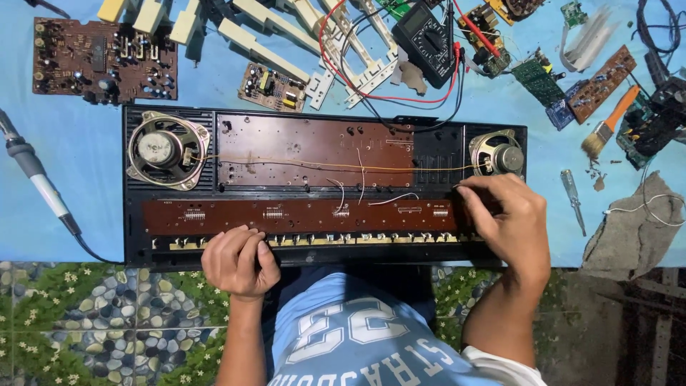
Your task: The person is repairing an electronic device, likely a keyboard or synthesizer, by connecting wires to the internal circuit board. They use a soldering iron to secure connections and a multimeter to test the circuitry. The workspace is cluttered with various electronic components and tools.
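An opened black electronic keyboard case (136, 243) lies across the blue table, showing two long brown circuit boards (314, 150) and a round speaker at each end (166, 149). My left hand (238, 261) rests curled on the case's near edge, fingers on the row of cream key contacts (357, 238). My right hand (509, 218) presses its fingertips on the right end of the lower brown board, just below the right speaker (498, 156). Thin wires (343, 166) cross the boards. Neither hand holds a tool.
A soldering iron (36, 179) lies at the left. A brown circuit board (103, 58), cream keys (250, 39), a black multimeter (426, 39) with red and black leads, small boards, a paintbrush (607, 125) and a screwdriver (573, 196) lie beyond and to the right. A grey cloth (632, 229) lies at right.
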